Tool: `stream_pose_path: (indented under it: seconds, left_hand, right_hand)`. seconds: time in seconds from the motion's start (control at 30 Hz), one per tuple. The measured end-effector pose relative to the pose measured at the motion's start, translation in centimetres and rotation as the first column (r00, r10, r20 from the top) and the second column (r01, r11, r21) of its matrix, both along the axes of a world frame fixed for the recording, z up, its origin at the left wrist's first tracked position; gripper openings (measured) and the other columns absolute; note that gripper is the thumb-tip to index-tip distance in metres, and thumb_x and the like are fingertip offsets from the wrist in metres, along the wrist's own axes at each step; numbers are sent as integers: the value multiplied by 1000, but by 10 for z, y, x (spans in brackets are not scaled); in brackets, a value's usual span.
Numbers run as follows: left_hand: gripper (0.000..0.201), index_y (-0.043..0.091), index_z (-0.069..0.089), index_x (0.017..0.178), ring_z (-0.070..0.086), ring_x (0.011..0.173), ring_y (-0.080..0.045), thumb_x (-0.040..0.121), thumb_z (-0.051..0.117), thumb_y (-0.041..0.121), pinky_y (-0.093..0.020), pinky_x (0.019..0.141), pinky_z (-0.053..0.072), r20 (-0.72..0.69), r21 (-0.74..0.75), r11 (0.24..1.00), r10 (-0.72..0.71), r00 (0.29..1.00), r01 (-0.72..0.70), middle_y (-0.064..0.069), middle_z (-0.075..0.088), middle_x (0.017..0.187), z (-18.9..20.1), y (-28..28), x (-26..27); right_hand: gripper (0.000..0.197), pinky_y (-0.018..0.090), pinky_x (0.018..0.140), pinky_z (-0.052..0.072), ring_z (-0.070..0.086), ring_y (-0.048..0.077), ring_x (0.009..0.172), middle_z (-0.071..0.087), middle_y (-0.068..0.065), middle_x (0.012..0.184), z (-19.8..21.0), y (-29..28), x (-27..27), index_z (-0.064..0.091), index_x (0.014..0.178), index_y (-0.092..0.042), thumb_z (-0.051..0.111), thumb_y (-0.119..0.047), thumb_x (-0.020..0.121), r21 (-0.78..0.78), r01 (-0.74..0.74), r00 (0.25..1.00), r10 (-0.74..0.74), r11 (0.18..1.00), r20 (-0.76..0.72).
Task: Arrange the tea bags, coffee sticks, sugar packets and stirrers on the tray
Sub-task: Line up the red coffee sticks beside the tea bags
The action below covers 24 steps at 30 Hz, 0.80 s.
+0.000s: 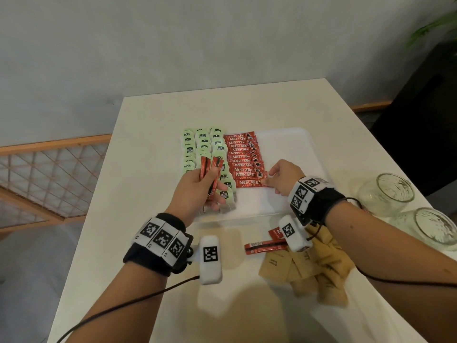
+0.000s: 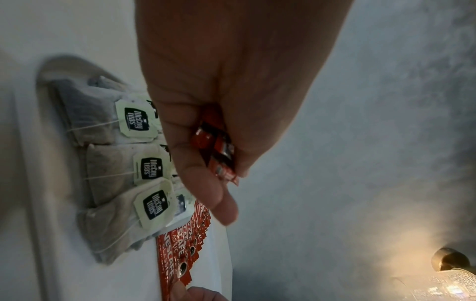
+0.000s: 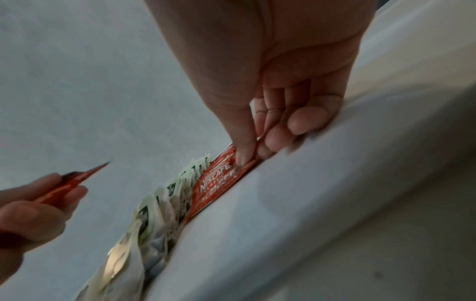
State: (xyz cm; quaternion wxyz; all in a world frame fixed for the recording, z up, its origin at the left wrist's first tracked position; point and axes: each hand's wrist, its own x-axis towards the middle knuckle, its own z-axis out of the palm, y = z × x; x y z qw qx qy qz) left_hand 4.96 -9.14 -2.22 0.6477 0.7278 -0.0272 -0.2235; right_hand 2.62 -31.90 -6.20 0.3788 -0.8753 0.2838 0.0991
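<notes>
the right hand (image 1: 284, 178) pinches the end of the nearest flat glossy red coffee stick (image 1: 250, 183), lying crosswise on the white tray (image 1: 291, 144). the left hand (image 1: 197, 191) grips several thin sticks (image 1: 210, 174) pointing away, above the papery tea bags (image 1: 202, 147).

A café or pantry corner: white table (image 1: 158, 149), plaster wall (image 1: 173, 45), wooden lattice railing (image 1: 49, 169), glass jars (image 1: 388, 191).

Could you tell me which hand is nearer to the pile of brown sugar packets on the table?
Right. The right hand is on the tray just beyond the sugar packets, pinching a coffee stick; the left hand is farther left, over the tea bags.
</notes>
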Motion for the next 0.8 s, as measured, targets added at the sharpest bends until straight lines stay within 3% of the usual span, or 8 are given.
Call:
stream_pose_path:
  seconds: [0.17,0.3,0.37,0.47,0.57,0.63,0.7,0.8]
  left_hand:
    - [20,13,65,86,48,40,-8,97,61,29,-21,41,40,107,86,995,-54,993,45,1,68,64,-2,-1,-6]
    - [7,21,69,87,57,55,2,89,71,28,-11,56,42,274,200,973,-165,948,111,9,67,67,-4,-11,-14]
    - [10,28,65,83,61,68,-2,85,75,28,-16,64,45,346,257,952,-253,904,168,9,69,76,-5,-19,-21]
    - [18,27,65,88,65,76,-8,79,81,30,-27,70,51,396,313,935,-288,872,166,10,71,86,-7,-25,-29]
    - [37,23,67,105,69,83,-6,73,86,27,-29,80,55,311,252,950,-262,914,186,12,72,93,-7,-23,-37]
    - [38,20,69,109,68,83,-8,75,85,25,-27,83,54,224,172,972,-199,954,163,11,71,93,-5,-20,-43]
    - [26,21,74,102,66,82,-13,78,81,26,-29,82,52,158,96,990,-121,980,107,7,72,85,-3,-18,-48]
    - [10,23,76,90,68,90,-18,81,79,26,-28,84,51,122,71,995,-78,989,70,-3,77,89,2,-16,-53]
  right_hand:
    - [36,29,60,49,61,16,65,64,1,90,6,-3,-10,55,99,-17,66,-48,85,55,46,988,-53,997,143]
    - [37,28,60,51,58,13,57,67,2,79,27,12,-30,66,98,-16,53,-50,93,337,-87,961,-10,937,277]
    - [40,23,53,48,56,12,52,65,2,71,35,24,-39,70,98,-12,52,-48,95,459,-142,958,5,877,287]
    - [27,22,50,47,54,11,48,60,4,68,36,31,-52,68,100,0,58,-25,96,500,-175,939,-9,848,344]
    - [11,22,54,50,56,10,50,61,5,66,34,25,-66,69,100,-5,61,-10,93,475,-168,908,-52,864,416]
    - [10,23,57,52,58,11,53,63,6,69,34,21,-74,70,99,-7,64,-9,91,465,-152,887,-88,872,454]
    - [9,25,60,53,58,12,55,65,5,72,36,20,-81,71,97,-8,67,-8,88,457,-143,869,-109,878,482]
    - [11,27,66,55,62,11,59,72,3,73,41,20,-88,73,94,-15,74,-14,84,443,-139,878,-97,886,469]
